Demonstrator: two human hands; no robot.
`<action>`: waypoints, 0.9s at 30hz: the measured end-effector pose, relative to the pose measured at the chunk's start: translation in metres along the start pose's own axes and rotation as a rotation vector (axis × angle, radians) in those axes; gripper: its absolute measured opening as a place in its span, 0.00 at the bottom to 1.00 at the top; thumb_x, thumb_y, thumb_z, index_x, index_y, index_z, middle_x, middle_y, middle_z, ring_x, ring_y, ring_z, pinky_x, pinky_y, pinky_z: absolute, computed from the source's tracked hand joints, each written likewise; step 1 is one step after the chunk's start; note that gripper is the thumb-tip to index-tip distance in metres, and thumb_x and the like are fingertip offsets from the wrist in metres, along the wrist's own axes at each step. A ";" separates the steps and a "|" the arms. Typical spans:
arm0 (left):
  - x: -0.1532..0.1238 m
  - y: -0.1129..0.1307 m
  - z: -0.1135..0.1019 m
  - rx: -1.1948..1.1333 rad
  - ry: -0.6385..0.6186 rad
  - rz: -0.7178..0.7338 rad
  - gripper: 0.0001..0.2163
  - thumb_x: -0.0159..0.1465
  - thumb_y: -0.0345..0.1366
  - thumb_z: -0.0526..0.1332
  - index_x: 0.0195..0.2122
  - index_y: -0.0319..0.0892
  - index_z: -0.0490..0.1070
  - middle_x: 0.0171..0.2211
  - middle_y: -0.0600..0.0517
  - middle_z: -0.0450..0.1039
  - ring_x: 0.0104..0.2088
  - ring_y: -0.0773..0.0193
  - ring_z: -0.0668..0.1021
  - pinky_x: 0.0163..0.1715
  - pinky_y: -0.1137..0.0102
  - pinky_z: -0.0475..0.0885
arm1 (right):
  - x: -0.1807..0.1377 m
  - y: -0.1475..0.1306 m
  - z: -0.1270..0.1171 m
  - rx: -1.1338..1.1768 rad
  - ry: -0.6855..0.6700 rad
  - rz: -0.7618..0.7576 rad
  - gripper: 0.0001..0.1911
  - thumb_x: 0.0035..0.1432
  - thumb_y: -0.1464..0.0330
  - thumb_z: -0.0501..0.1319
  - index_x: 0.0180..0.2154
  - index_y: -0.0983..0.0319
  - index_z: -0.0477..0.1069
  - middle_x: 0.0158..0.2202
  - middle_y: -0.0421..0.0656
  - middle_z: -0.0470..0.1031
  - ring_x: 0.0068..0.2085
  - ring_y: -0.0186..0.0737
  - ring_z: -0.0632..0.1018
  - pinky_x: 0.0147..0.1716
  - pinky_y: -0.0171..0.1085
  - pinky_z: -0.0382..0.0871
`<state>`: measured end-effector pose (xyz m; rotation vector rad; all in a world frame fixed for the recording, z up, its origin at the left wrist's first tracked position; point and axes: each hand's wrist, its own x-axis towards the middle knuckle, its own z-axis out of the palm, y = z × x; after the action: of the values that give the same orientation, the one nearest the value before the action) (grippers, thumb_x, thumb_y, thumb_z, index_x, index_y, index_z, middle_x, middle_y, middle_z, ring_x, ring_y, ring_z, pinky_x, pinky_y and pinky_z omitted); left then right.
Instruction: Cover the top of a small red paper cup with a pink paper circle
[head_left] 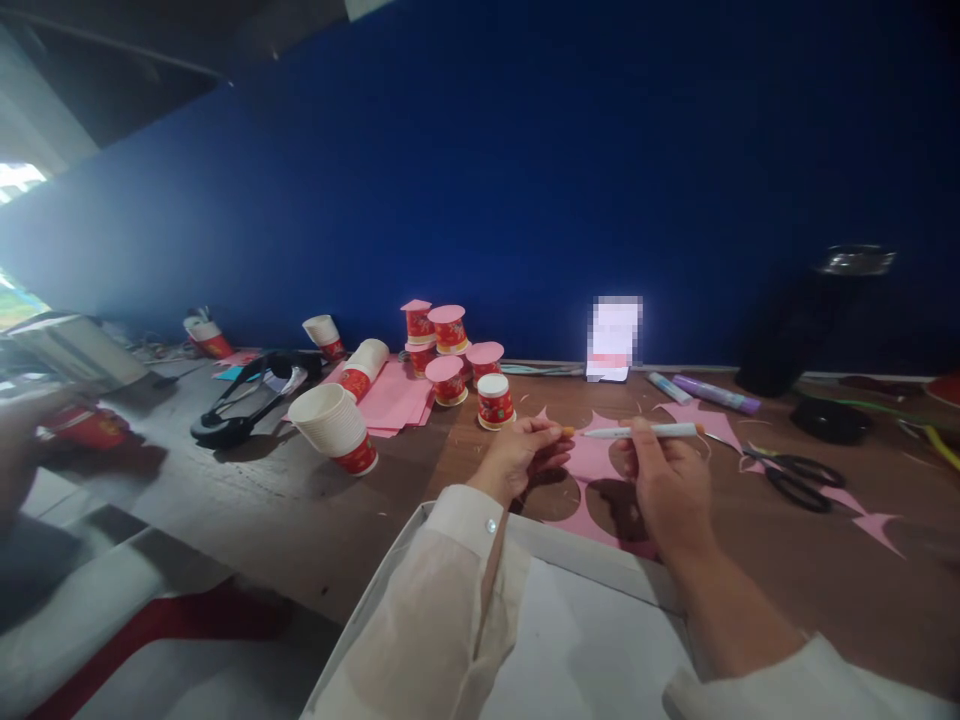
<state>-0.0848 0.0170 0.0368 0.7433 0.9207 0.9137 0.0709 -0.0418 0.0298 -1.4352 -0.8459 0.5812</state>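
Observation:
My right hand (667,480) is closed around a white marker pen (679,430) with an orange end, its tip pointing left. My left hand (525,455) pinches a small orange pen cap (568,432), just short of the pen's tip. Below both hands lies a pink paper sheet (592,460) with round holes cut out of it. A red patterned paper cup (496,402), upside down with its pale base up, stands just beyond my left hand. Behind it are several similar cups topped with pink paper discs (447,315), some of them stacked.
Stacked paper cups (330,420) and pink sheets (394,400) lie to the left, near a black headset (232,405). Scissors (802,480), a purple glue tube (716,393) and paper scraps are on the right. A lit phone (615,340) leans at the back. Another person's hand (22,430) is far left.

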 end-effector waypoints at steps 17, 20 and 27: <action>-0.002 -0.002 0.001 -0.006 -0.124 -0.028 0.02 0.62 0.24 0.67 0.36 0.33 0.76 0.35 0.45 0.81 0.32 0.66 0.83 0.36 0.72 0.78 | 0.003 0.009 0.002 0.051 -0.048 0.019 0.26 0.58 0.45 0.62 0.27 0.61 0.75 0.19 0.38 0.68 0.23 0.33 0.68 0.24 0.35 0.60; -0.004 -0.001 0.003 0.019 -0.147 -0.025 0.03 0.61 0.25 0.69 0.36 0.33 0.77 0.35 0.44 0.81 0.32 0.65 0.83 0.36 0.72 0.78 | 0.003 0.005 0.003 0.121 -0.088 0.082 0.26 0.56 0.45 0.64 0.26 0.61 0.74 0.18 0.37 0.67 0.22 0.31 0.66 0.22 0.34 0.57; -0.005 0.000 0.002 0.117 -0.138 -0.007 0.02 0.62 0.26 0.68 0.36 0.33 0.79 0.31 0.45 0.81 0.31 0.66 0.83 0.35 0.72 0.79 | 0.005 0.004 0.002 0.239 -0.157 0.226 0.24 0.50 0.48 0.70 0.24 0.63 0.75 0.16 0.35 0.65 0.19 0.28 0.63 0.17 0.30 0.55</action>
<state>-0.0847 0.0123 0.0397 0.8919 0.8591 0.7970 0.0726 -0.0359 0.0263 -1.2853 -0.7134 0.9446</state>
